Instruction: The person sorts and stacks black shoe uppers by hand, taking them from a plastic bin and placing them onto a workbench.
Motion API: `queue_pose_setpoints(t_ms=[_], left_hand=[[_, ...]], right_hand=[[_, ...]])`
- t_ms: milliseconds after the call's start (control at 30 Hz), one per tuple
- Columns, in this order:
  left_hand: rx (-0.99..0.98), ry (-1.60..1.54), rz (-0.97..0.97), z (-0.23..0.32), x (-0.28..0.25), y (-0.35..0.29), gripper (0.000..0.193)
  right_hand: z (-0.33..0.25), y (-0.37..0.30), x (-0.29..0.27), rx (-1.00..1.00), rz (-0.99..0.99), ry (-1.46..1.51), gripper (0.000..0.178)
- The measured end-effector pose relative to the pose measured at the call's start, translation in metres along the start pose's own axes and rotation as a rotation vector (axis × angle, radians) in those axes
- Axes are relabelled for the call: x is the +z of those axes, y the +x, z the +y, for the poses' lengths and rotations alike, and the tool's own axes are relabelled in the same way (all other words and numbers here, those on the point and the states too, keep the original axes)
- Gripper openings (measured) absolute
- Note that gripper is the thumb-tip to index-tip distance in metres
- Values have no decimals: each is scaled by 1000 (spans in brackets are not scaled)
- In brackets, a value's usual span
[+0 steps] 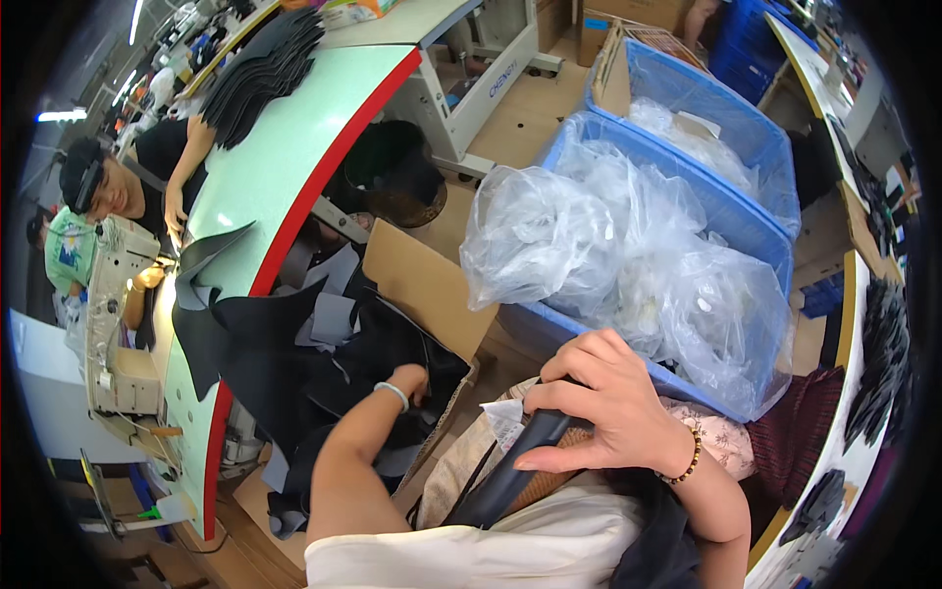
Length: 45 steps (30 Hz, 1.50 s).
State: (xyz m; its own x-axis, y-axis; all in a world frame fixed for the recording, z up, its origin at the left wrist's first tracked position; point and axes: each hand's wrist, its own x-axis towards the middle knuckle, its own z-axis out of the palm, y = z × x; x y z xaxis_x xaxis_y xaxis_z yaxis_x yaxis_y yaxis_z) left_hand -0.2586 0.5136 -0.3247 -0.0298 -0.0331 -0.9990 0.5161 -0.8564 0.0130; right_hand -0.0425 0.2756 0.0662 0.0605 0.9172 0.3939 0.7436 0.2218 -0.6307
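My left hand [410, 383] reaches into an open cardboard box [417, 285], its fingers curled at the edge of a black fabric piece [383, 339]; the fingertips are partly hidden. Black and grey cut pieces fill the box. Close to my body, my right hand [608, 402] grips the upper end of a long, smooth, dark bundle [505, 486], thumb on the near side and fingers on the far side. The bundle slants down to my lap, where its lower end is hidden. A small white tag [503, 422] lies beside it.
A pale green table [294, 147] with a red edge curves along the left, bearing a stack of black pieces [260, 74]. Across it, a person works at a sewing machine [123, 314]. Blue bins [564, 329] with clear plastic bags [549, 236] stand ahead right. A black bucket [397, 177] is under the table.
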Motion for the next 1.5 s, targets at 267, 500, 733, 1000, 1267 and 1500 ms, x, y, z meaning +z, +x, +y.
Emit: queue_pose_setpoints(t_ms=[267, 500, 733, 1000, 1267, 1500], left_hand=[[-122, -516, 311, -16, -54, -165, 27], [-687, -878, 1687, -169, -47, -120, 62], [-594, -730, 1270, -181, -60, -102, 68], [-82, -300, 9, -77, -61, -148, 11], [-34, -236, 350, -28, 3, -66, 26], [4, -630, 373, -58, -15, -21, 33]], right_hand=[[-13, 1, -3, -59, 15, 57, 36], [-24, 8, 1, -52, 7, 76, 36], [-19, 6, -2, -42, 31, 61, 35], [-13, -1, -3, -50, 48, 38, 37], [-17, 3, 0, -61, 39, 58, 37], [-18, 4, -3, -53, 30, 52, 37]])
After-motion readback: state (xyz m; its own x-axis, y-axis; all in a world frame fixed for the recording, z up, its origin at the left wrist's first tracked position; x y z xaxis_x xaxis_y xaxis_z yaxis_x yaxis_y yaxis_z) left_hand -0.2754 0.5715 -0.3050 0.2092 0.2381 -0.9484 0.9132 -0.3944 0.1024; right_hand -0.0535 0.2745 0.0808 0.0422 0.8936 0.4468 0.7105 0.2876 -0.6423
